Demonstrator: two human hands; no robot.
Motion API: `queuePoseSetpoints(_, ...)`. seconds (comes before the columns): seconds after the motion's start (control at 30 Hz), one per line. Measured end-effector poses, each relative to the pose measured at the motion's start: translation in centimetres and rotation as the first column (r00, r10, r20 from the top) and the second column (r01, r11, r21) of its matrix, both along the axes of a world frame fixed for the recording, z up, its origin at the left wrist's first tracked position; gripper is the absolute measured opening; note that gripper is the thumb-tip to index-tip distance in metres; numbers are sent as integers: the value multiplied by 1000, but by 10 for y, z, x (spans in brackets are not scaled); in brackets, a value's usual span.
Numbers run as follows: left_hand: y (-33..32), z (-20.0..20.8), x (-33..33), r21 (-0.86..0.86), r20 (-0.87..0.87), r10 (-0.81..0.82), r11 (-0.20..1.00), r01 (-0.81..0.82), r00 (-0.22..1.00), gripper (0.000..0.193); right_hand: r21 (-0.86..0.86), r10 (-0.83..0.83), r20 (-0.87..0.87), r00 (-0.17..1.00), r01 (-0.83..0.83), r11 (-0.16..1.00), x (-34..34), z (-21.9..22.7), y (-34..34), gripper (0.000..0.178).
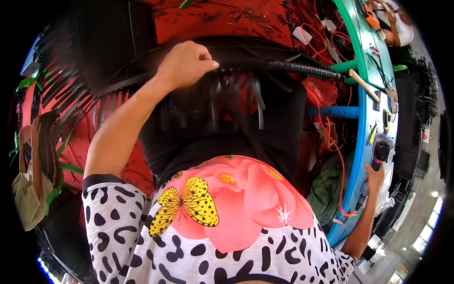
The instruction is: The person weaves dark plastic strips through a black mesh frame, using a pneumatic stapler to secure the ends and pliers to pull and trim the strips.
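Left hand [187, 61] — my grip is closed in a fist around a black corrugated cable sleeve [302, 68], thumb pressed to the knuckles, arm stretched out over my lap. The sleeve runs from my fist rightward to the green edge of the table [366, 52]; short black strips hang down from it in a fringe, blurred.

Right hand [374, 177] — my grip is wrapped round the handle of a black handheld power tool [380, 152], held upright against the blue edge of the table at my right side. Its head is blurred; I cannot tell the kind of tool.

Red cable [341, 165] — loops down from the table's edge past my right forearm.

Red plastic bag [320, 91] — just under the sleeve's right end.

Wooden stick [363, 84] — lies slanted on the table, near the sleeve's end.

Red floor [227, 19] — beyond my hands, strewn with black scraps.

Other person [395, 23] — seated at the far end of the table, top right.
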State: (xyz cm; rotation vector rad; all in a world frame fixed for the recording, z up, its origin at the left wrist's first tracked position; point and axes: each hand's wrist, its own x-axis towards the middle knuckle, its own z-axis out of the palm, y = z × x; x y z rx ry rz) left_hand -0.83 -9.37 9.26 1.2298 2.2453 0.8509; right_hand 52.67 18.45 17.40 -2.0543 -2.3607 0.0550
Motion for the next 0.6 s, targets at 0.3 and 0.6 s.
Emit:
queuePoseSetpoints(0.3, 6, -2, 5, -2, 28, 44, 999, -44, 999, 25, -215, 713, -197, 673, -739, 638, -252, 73, -70, 42)
queuePoseSetpoints(0.6, 1, 7, -1, -102, 35, 21, 995, -17, 999, 26, -355, 989, -87, 121, -931, 83, -344, 57, -126, 66)
